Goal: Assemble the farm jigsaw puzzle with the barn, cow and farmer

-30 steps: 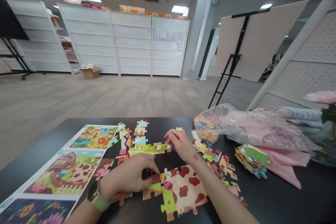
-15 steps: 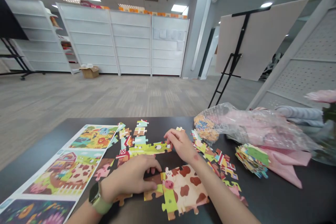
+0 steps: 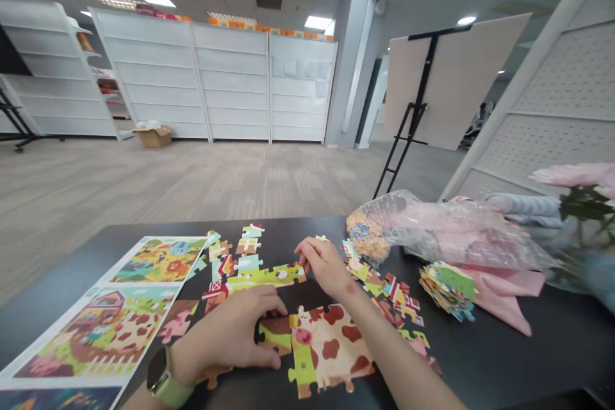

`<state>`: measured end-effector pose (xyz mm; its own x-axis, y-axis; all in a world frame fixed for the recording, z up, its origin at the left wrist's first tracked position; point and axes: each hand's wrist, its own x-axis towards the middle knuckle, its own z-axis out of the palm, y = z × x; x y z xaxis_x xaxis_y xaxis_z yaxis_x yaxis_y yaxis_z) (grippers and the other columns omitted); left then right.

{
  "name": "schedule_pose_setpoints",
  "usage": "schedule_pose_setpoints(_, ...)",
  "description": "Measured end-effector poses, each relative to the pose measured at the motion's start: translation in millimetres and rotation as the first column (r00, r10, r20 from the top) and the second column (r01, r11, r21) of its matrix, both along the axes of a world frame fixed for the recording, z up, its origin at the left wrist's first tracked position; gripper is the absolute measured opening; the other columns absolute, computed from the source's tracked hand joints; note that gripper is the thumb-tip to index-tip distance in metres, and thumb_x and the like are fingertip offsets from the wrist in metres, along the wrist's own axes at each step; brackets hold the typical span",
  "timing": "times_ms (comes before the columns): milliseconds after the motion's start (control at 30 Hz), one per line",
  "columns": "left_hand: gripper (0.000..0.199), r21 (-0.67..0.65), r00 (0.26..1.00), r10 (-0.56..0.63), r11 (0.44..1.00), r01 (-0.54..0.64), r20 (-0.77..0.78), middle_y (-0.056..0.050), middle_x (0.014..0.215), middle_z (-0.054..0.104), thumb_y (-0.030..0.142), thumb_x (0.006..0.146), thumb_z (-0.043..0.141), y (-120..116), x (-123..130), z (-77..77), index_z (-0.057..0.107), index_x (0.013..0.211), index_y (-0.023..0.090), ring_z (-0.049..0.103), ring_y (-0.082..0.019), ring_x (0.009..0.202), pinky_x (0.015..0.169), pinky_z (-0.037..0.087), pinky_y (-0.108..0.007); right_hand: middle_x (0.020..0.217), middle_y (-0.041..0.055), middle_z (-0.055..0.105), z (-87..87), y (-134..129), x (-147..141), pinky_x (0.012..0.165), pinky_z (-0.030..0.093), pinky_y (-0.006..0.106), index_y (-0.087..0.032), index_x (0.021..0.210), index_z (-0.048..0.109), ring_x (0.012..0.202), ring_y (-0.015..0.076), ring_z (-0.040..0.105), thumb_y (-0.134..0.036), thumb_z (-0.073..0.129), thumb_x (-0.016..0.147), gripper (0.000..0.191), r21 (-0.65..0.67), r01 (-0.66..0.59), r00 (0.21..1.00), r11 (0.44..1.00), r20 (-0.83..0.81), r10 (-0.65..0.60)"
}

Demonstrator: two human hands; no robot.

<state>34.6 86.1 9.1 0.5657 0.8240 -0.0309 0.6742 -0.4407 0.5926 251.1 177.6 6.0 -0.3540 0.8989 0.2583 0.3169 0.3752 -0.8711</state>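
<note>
My left hand (image 3: 245, 327) lies low over the black table, thumb and fingers spread apart, beside a green-and-brown puzzle piece (image 3: 277, 334). That piece sits against the left side of a joined cow section (image 3: 331, 346). Above the cow, my right hand (image 3: 321, 264) has its fingers curled in near the right end of a joined green strip with sheep (image 3: 269, 275). Its fingertips are partly hidden, so I cannot see whether a piece is between them. A red barn piece (image 3: 216, 293) and a pink pig piece (image 3: 179, 321) lie left of my left hand.
A printed picture sheet (image 3: 98, 291) covers the table's left side. Loose puzzle pieces (image 3: 396, 291) lie right of my right forearm. Farther right are a stack of pieces (image 3: 446, 291), a pink cloth (image 3: 504, 295) and a plastic-wrapped bundle (image 3: 442, 224).
My left thumb has drawn back left off the green-and-brown piece, uncovering more of it. My right hand keeps its curled pose by the sheep strip. The whole view has shifted slightly.
</note>
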Motion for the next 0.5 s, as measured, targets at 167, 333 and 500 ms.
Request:
schedule_pose_setpoints(167, 0.05, -0.039, 0.992, 0.093, 0.995, -0.096, -0.08, 0.002, 0.102, 0.06, 0.037, 0.055, 0.093, -4.0, 1.6, 3.7, 0.06, 0.09, 0.023, 0.058, -0.022, 0.088, 0.071, 0.037, -0.026, 0.067, -0.0013, 0.064, 1.4, -0.6, 1.1, 0.062, 0.043, 0.025, -0.021, 0.08, 0.067, 0.06, 0.013, 0.058, -0.038, 0.044, 0.102, 0.036, 0.014, 0.027, 1.0, 1.0, -0.007, -0.027)
schedule_pose_setpoints(333, 0.041, -0.072, 0.99, 0.108, 0.991, -0.115, -0.091, 0.002, 0.097, 0.061, 0.028, 0.06, 0.085, -6.4, 5.3, 6.5, 0.055, 0.088, 0.023, 0.054, -0.02, 0.084, 0.069, 0.033, -0.026, 0.068, -0.0012, 0.065, 3.2, -0.4, 1.2, 0.062, 0.042, 0.025, -0.021, 0.081, 0.067, 0.062, 0.0132, 0.059, -0.037, 0.044, 0.101, 0.035, 0.013, 0.03, 0.999, 0.999, -0.012, -0.03)
schedule_pose_setpoints(500, 0.039, -0.09, 0.987, 0.138, 0.985, -0.146, -0.087, 0.003, 0.091, 0.06, 0.026, 0.061, 0.079, -7.7, 6.9, 7.2, 0.05, 0.087, 0.023, 0.05, -0.019, 0.078, 0.064, 0.03, -0.026, 0.068, -0.0008, 0.065, 4.9, -1.6, 1.2, 0.062, 0.042, 0.025, -0.021, 0.079, 0.067, 0.061, 0.013, 0.058, -0.034, 0.043, 0.101, 0.035, 0.011, 0.038, 0.999, 0.999, -0.014, -0.038)
